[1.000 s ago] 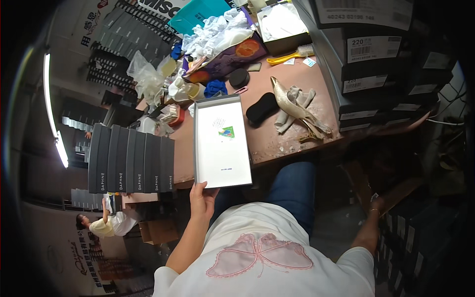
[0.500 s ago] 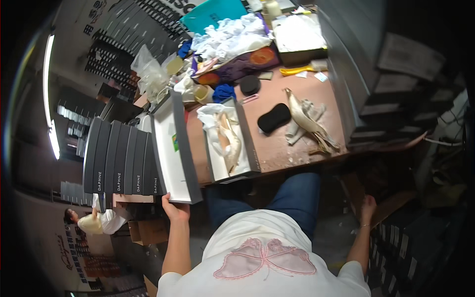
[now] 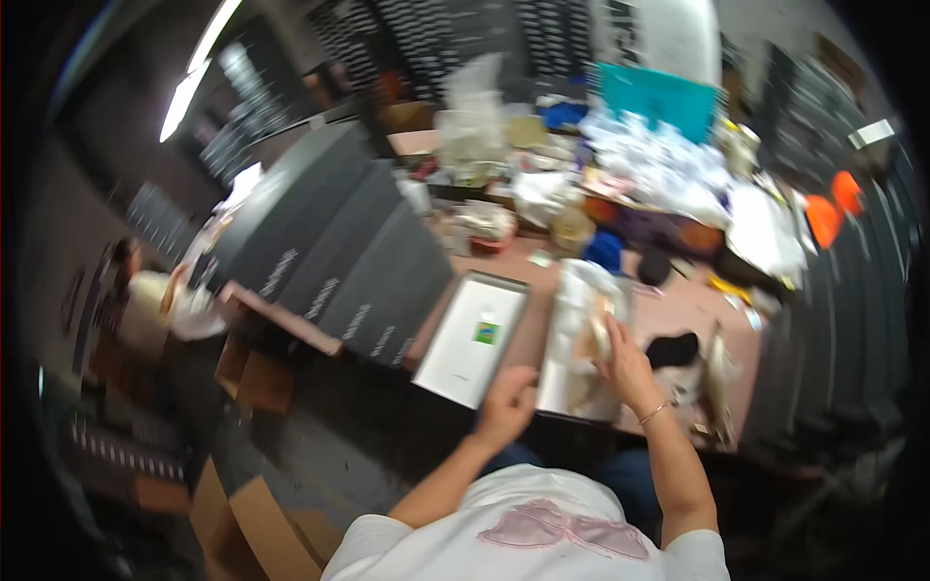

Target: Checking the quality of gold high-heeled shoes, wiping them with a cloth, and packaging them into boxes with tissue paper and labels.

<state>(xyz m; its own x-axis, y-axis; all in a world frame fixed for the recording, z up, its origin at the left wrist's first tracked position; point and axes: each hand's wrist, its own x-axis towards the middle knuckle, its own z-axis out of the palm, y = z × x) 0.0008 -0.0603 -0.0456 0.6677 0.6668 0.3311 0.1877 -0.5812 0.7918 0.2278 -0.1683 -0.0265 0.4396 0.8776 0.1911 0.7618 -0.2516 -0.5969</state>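
An open shoe box lies on the pink tabletop, with white tissue and a pale gold shoe inside. My right hand reaches over its right side, fingers closed round the shoe's edge; blur hides the exact grip. Left of the box, a shallow white-lined box lid lies with its inside up, a green sticker in it. My left hand is between the lid's lower right corner and the box. Its fingers look bent but are smeared, and I see nothing in them.
Grey shoe boxes stand in a row at left. A black oval pad and another pale shoe lie at right. Crumpled white paper fills a container behind. A person sits at far left; opened cartons stand lower left.
The lid, upright in my left hand before, now lies flat on the table, released. My right hand has come from low at the right onto the shoe. The view has turned left.
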